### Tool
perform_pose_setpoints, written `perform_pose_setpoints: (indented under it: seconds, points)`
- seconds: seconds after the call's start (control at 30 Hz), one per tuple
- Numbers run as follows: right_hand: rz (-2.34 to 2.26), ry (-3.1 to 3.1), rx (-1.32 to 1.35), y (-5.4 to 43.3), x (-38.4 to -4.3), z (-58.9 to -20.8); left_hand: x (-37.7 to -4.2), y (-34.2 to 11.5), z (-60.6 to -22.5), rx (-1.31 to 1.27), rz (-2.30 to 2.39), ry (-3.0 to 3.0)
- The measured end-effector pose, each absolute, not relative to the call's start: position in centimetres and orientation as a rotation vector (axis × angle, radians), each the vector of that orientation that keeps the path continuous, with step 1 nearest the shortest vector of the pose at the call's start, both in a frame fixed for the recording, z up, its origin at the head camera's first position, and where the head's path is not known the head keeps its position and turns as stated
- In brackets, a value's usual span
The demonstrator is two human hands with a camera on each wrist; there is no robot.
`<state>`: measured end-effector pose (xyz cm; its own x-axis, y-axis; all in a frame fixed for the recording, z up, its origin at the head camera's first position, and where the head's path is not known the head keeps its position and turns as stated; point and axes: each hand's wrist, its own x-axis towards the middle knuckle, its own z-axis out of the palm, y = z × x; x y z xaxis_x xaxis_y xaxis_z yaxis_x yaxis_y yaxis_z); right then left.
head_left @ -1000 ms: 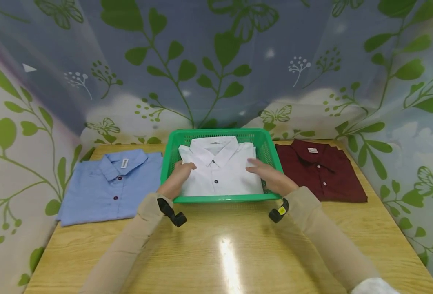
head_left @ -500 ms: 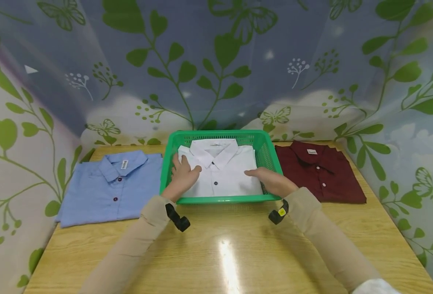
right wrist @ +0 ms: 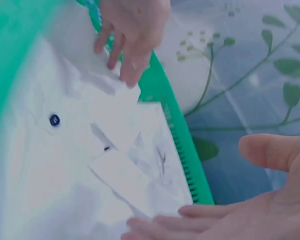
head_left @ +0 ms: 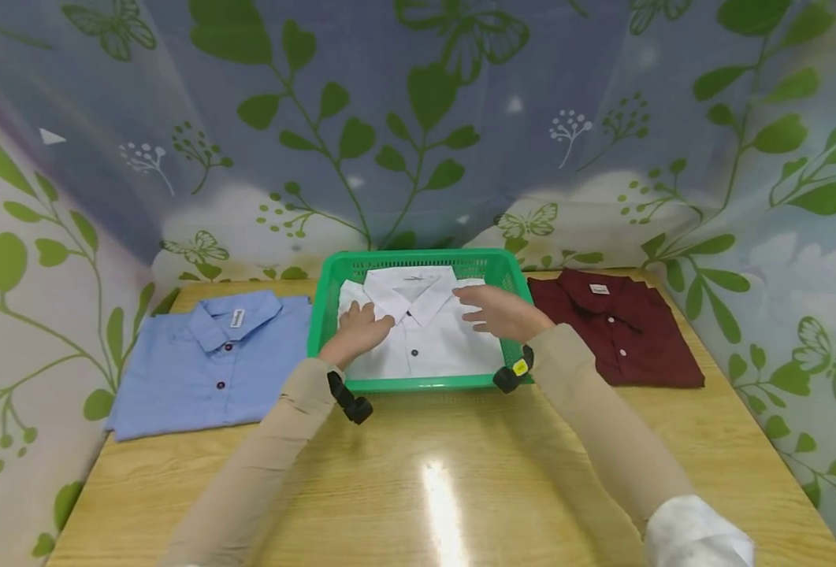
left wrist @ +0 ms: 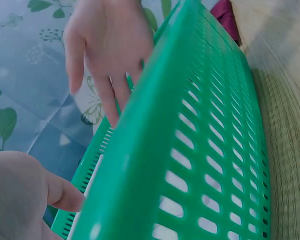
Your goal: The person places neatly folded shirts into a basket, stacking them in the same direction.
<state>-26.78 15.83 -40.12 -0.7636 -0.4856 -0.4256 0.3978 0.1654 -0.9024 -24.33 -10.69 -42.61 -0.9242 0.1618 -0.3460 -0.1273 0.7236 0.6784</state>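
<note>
A folded white button-up shirt (head_left: 435, 346), collar toward the back, lies in a green plastic basket (head_left: 418, 384). My left hand (head_left: 359, 332) is over the shirt's left side with its fingers spread; in the right wrist view the left hand (right wrist: 135, 37) points its fingers down at the cloth. My right hand (head_left: 506, 313) is above the shirt's right side, fingers extended. The right wrist view has the right hand (right wrist: 260, 200) flat, thumb apart, holding nothing. Whether the fingertips touch the cloth is hard to tell.
Left of the basket a folded light-blue shirt (head_left: 212, 378) lies on the wooden table (head_left: 389, 472). A folded maroon shirt (head_left: 623, 339) lies to its right. Behind stands a leaf-patterned cloth backdrop (head_left: 361, 110), which also covers both sides.
My right hand has risen from the shirt's right edge and moved inward and back. The left hand, first at the left edge, has come over the cloth with fingers spread. The basket stays put.
</note>
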Motion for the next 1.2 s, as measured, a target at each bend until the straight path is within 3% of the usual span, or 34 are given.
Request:
perform_pose_setpoints:
  seconds: [0.37,0.7,1.2]
  points:
    - [-1.667,1.724,0.181,15.8,-29.7,-41.6,-24.2,-12.0,-43.3,0.104,1.035,2.408]
    - [-1.658,1.643,0.190,16.7,-30.0,-41.5,-24.4,-12.2,-43.2,0.089,1.041,2.454]
    - [-1.654,1.599,0.377,16.4,-29.6,-40.9,-24.7,-12.7,-42.0,-0.183,1.427,2.143]
